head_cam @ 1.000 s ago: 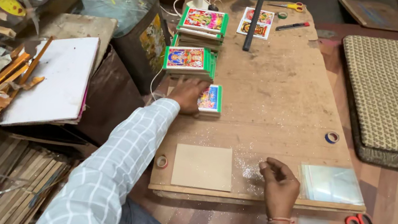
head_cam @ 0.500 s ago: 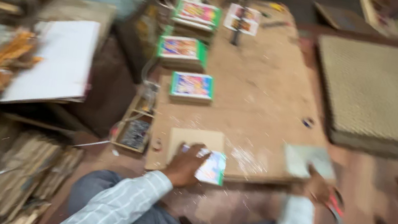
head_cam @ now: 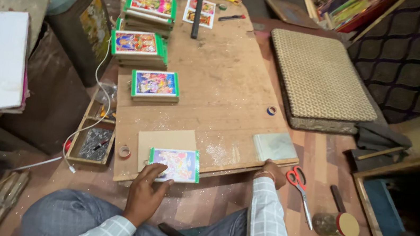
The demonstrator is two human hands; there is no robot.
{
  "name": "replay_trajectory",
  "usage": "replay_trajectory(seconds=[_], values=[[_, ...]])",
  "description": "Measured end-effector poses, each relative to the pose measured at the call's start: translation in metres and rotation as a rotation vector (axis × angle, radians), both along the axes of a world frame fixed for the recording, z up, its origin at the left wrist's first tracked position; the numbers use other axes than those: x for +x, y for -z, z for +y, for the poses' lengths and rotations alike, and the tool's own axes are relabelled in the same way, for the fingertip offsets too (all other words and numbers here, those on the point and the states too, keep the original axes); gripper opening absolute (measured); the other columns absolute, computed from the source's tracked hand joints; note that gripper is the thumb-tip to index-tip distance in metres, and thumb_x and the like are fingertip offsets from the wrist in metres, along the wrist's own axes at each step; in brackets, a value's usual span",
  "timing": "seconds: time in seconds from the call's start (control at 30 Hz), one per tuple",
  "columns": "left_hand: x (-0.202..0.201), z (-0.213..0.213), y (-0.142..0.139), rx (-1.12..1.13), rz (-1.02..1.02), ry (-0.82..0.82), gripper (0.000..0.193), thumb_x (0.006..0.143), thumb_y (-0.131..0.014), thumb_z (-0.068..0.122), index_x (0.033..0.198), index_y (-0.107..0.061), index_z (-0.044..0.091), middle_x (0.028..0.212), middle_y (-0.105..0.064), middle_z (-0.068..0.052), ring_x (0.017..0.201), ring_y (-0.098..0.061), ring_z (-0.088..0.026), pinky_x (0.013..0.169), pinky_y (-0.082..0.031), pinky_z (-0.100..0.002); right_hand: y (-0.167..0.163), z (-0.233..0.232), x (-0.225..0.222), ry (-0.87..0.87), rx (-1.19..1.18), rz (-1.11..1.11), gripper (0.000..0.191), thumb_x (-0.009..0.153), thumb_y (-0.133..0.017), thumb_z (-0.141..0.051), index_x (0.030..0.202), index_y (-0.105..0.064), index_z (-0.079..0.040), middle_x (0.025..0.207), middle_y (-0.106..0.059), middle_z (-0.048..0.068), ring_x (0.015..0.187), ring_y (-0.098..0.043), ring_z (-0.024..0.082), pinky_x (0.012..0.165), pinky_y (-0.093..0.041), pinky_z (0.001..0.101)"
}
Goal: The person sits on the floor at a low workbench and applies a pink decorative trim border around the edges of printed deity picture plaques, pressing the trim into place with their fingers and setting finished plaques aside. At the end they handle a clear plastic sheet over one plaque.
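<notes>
Currently the left hand (head_cam: 146,193) rests fingers-spread on the near-left corner of a small framed picture (head_cam: 175,164). It presses flat, not clamped around it. The picture sits at the near edge of the counter (head_cam: 224,88), half overlapping a plain cardboard sheet (head_cam: 164,142). Its long axis runs left-right, roughly parallel to the counter's near edge, and it lies just ahead and slightly right of the left hand. Left hand is clearly the nearer one.

The right hand (head_cam: 273,173) is at the near-right counter edge, just below a pale glass pane (head_cam: 274,146). Mostly hidden by the sleeve, so I cannot tell if it's curled or flat; no visible grip on anything.

Picture looks: green border, colourful print, thin flat rectangle, face up.

Further up the left side of the counter there are three more stacks of the same green-edged pictures (head_cam: 155,84). Red-handled scissors (head_cam: 299,185) lie on the floor just right of the right hand. Tape roll (head_cam: 124,151) sits left of the cardboard.
</notes>
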State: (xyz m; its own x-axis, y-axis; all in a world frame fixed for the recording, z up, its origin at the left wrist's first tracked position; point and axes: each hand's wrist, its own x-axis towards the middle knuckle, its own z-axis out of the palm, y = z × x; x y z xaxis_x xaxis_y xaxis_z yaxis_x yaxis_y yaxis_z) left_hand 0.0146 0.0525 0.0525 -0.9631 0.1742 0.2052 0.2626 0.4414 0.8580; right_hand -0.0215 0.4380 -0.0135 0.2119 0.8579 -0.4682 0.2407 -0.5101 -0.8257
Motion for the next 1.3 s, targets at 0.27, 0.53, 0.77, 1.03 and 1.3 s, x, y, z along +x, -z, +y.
replay_trajectory(seconds=[0.27, 0.53, 0.77, 1.03, 1.3], values=[[0.003, -0.002, 0.002, 0.077, 0.046, -0.057, 0.032, 0.083, -0.077, 0.016, 0.111, -0.073, 0.003, 0.116, -0.071, -0.013, 0.106, -0.071, -0.03, 0.089, -0.055, -0.037, -0.013, -0.015, -0.023, -0.202, 0.021, -0.195, 0.113, 0.064, -0.098, -0.026, 0.151, -0.031, -0.003, 0.149, -0.041, 0.027, 0.127, -0.056, 0.051, 0.107, -0.05, 0.053], [-0.003, 0.009, 0.006, 0.092, -0.061, -0.035, 0.032, 0.082, -0.077, 0.015, 0.111, -0.073, 0.002, 0.114, -0.072, -0.011, 0.098, -0.074, -0.026, 0.085, -0.057, -0.036, -0.019, -0.027, -0.027, -0.317, 0.017, -0.34, 0.144, 0.052, -0.104, -0.036, 0.159, -0.012, -0.007, 0.153, -0.031, 0.03, 0.136, -0.043, 0.051, 0.113, -0.04, 0.0527], [-0.008, 0.005, 0.005, 0.14, -0.069, -0.054, 0.028, 0.085, -0.075, 0.014, 0.11, -0.073, 0.001, 0.11, -0.073, -0.01, 0.096, -0.075, -0.023, 0.084, -0.059, -0.034, -0.036, -0.018, -0.037, -0.754, 0.668, -0.618, 0.123, 0.055, -0.098, -0.059, 0.15, -0.044, -0.003, 0.152, -0.047, 0.022, 0.146, -0.04, 0.041, 0.123, -0.031, 0.0535], [-0.012, 0.006, 0.005, 0.131, -0.136, -0.031, 0.026, 0.084, -0.076, 0.015, 0.107, -0.074, 0.002, 0.11, -0.074, -0.009, 0.09, -0.076, -0.021, 0.078, -0.06, -0.033, -0.029, -0.024, -0.038, -1.282, 0.838, -0.846, 0.045, 0.077, -0.08, -0.038, 0.114, -0.071, -0.015, 0.125, -0.07, 0.01, 0.117, -0.064, 0.027, 0.122, -0.023, 0.06], [-0.012, 0.0, 0.009, 0.193, -0.143, -0.057, 0.025, 0.083, -0.077, 0.015, 0.103, -0.076, 0.001, 0.103, -0.075, -0.008, 0.081, -0.075, -0.019, 0.074, -0.059, -0.031, -0.044, -0.044, -0.031, -1.32, 1.108, -0.79, 0.017, 0.086, -0.066, -0.027, 0.089, -0.078, -0.014, 0.093, -0.075, 0.016, 0.09, -0.07, 0.039, 0.086, -0.056, 0.0475]])
